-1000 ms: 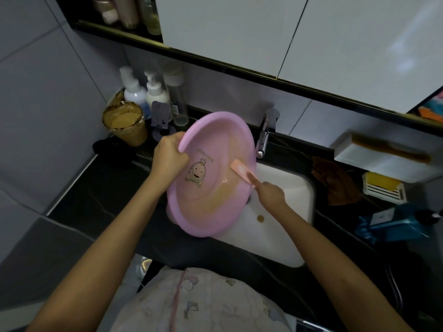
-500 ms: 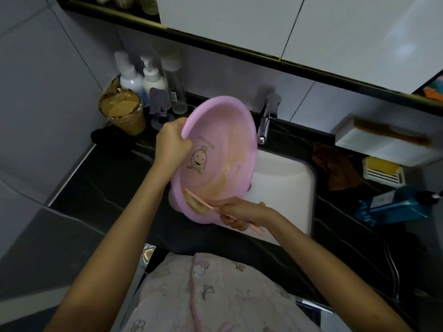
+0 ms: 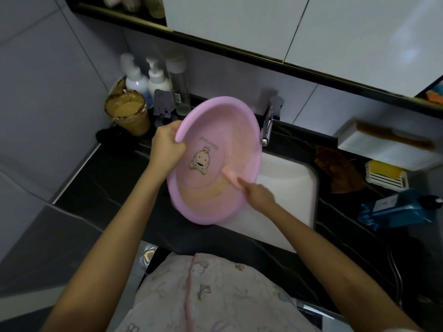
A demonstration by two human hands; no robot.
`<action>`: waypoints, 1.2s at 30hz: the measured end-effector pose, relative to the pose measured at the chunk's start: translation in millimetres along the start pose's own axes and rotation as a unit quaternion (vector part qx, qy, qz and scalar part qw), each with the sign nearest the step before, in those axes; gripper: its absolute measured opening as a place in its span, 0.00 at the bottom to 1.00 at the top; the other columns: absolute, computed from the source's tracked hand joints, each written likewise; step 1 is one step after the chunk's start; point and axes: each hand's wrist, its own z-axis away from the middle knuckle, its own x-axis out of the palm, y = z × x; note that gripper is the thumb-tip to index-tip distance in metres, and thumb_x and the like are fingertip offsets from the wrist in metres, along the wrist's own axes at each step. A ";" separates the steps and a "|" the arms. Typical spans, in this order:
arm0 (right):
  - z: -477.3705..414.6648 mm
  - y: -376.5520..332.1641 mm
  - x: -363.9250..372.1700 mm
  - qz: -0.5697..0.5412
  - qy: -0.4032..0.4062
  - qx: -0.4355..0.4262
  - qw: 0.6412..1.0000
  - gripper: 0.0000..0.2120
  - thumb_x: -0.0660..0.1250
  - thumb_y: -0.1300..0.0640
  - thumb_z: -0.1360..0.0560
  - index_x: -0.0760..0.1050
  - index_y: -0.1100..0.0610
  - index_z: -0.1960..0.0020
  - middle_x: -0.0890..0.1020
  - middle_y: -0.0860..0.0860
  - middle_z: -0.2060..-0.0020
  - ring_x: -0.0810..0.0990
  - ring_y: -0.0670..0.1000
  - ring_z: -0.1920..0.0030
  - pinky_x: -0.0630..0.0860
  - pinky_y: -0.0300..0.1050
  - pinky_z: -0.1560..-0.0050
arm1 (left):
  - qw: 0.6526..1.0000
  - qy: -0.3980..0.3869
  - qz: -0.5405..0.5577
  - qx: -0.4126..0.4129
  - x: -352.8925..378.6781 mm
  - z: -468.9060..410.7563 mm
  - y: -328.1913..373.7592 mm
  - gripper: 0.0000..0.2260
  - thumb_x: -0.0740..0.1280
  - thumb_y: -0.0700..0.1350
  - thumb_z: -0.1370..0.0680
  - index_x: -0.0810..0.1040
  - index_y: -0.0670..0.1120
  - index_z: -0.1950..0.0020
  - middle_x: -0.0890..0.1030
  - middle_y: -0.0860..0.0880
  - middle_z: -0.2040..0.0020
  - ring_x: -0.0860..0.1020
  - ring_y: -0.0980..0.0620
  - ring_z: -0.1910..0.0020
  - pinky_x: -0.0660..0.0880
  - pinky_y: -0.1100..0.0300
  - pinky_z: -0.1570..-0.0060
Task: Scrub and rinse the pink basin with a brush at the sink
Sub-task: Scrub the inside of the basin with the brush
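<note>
Pink basin smooth plastic; faucet shiny metal; countertop glossy black

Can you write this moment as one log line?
step: scrubbing | left hand: grips pink basin rim, tilted at sink | right hand: holds brush inside basin

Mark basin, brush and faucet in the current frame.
pink basin (image 3: 230, 130): head view, bare inner wall below the upper rim.
brush (image 3: 230, 176): head view, pale pink head end.
faucet (image 3: 268, 125): head view, chrome spout.
</note>
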 end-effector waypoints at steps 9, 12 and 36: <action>57.3 -88.6 -5.6 -0.482 -0.269 -0.040 0.833 0.17 0.56 0.53 0.19 0.68 0.45 0.31 0.65 0.49 0.72 0.61 0.43 0.78 0.55 0.34 0.81 | 1.000 0.023 0.002 -0.009 3.3 -2.9 -2.6 0.17 0.61 0.30 0.31 0.79 0.41 0.46 0.81 0.40 0.57 0.79 0.44 0.56 0.79 0.46 0.55; 65.6 -82.7 -10.4 -0.485 -0.282 -0.059 0.826 0.14 0.56 0.54 0.19 0.70 0.41 0.36 0.66 0.48 0.73 0.61 0.43 0.79 0.56 0.35 0.81 | 1.000 0.026 0.001 0.001 2.5 -1.8 -4.2 0.16 0.61 0.30 0.32 0.79 0.41 0.48 0.80 0.40 0.59 0.79 0.44 0.58 0.78 0.45 0.57; 56.0 23.9 32.6 -0.120 -0.121 -0.109 0.979 0.20 0.53 0.54 0.18 0.61 0.40 0.27 0.77 0.50 0.40 0.75 0.44 0.51 0.70 0.39 0.44 | 0.998 0.024 0.046 -0.030 -3.2 -0.6 -16.4 0.18 0.60 0.34 0.35 0.80 0.41 0.49 0.80 0.40 0.58 0.79 0.43 0.58 0.78 0.47 0.59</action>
